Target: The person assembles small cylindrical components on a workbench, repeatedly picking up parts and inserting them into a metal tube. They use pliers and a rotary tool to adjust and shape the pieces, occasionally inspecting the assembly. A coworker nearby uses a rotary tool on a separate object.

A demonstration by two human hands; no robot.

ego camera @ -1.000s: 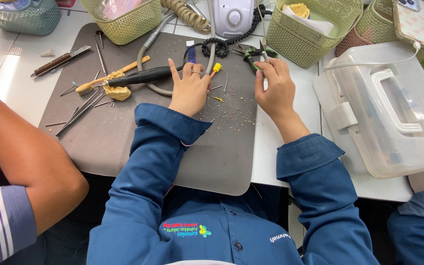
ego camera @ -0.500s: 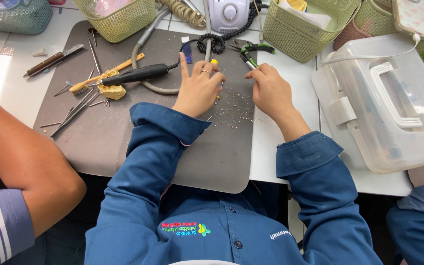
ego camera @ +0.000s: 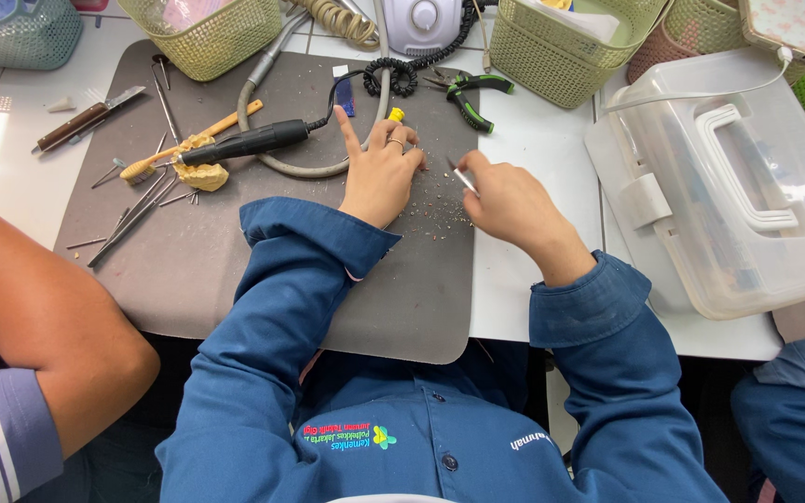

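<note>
Head view, looking straight down on a grey mat (ego camera: 235, 270). Left hand (ego camera: 379, 172) at the mat's upper middle, fingers curled over something small, forefinger stuck out toward 11 o'clock; held object hidden under the knuckles, only a yellow tip (ego camera: 396, 115) peeking out at 12 o'clock of the hand. Right hand (ego camera: 505, 196) just at 3 o'clock of the left, at the mat's right edge, pinched shut on a thin metal tool (ego camera: 459, 175) whose point aims toward the left hand; most of its shaft covered by the fingers. Fine crumbs (ego camera: 435, 210) scattered between and below both hands.

At 9 o'clock of the left hand, a black handpiece (ego camera: 249, 142) with its cord, beside a yellowish dental cast (ego camera: 199, 174), partly hard to make out. Green-handled pliers (ego camera: 466, 88) at 1 o'clock. Clear plastic case (ego camera: 729, 186) at 3 o'clock, cut off at the frame edge. Another person's bare arm (ego camera: 39, 317) at lower left, cropped.
</note>
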